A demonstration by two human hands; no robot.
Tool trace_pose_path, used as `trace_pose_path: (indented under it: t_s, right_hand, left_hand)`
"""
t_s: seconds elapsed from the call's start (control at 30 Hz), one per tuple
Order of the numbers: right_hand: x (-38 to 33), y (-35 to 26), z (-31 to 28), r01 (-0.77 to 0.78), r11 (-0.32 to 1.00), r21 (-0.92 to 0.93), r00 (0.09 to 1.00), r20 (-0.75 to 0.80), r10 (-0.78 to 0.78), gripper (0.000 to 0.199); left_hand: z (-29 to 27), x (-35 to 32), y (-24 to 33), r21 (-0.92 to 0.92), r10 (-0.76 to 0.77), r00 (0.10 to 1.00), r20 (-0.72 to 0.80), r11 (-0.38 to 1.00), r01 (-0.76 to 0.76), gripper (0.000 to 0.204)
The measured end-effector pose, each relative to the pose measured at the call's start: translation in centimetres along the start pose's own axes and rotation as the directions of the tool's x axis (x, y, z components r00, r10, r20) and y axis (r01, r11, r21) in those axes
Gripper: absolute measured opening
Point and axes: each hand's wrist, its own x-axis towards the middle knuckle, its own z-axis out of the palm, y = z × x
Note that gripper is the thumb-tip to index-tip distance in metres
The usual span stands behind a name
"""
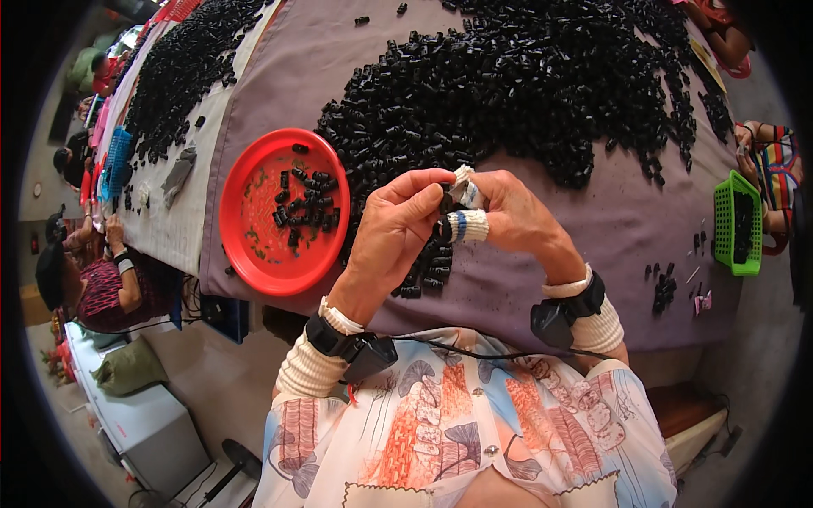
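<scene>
Two hands meet above the purple bench. The left hand pinches one small black part between thumb and forefinger; the right hand, curled and with wraps on its fingers, is close at its right, but its hold I cannot tell. The part's long axis seems to run away from the body. The red plate lies leftward, nearer the left hand; the heap is beyond. In the room, a co-worker is at left.

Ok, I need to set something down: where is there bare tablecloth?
Mauve tablecloth lies bare between the right hand and loose black pieces near the green basket; also above the red tray, left of the black pile. Crowded: that pile and the tray's right half.
</scene>
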Motion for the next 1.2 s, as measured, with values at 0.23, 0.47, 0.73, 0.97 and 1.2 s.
trace_pose_path:
  t_s: [0.23,0.47,0.73,0.97,1.2]
  right_hand:
    - [0.4,-0.5,-0.3,-0.017,0.994,-0.11,1.0,0.01,0.018,0.043]
    - [0.3,-0.3,-0.1,-0.012,0.995,-0.096,0.999,0.03,0.015,0.042]
    - [0.1,0.8,0.2,-0.02,1.0,0.016,1.0,-0.01,0.02,0.038]
    - [0.1,0.1,-0.1,-0.01,0.993,-0.119,1.0,-0.001,0.01,0.04]
    - [-0.1,0.3,0.1,-0.018,0.997,-0.081,1.0,-0.017,0.017,0.037]
  left_hand:
    - [-0.1,-0.2,0.0,0.02,0.001,1.0,-0.017,1.0,0.0,0.02]
    - [-0.2,-0.2,0.0,0.036,-0.004,1.0,-0.02,0.999,0.005,0.02]
    - [-0.1,-0.1,-0.2,0.01,-0.005,0.999,-0.036,1.0,0.005,0.02]
    - [-0.1,-0.2,-0.3,0.045,0.004,0.999,-0.046,0.999,-0.002,0.019]
    - [-0.1,-0.1,-0.3,0.02,0.001,0.999,-0.047,1.0,0.0,0.019]
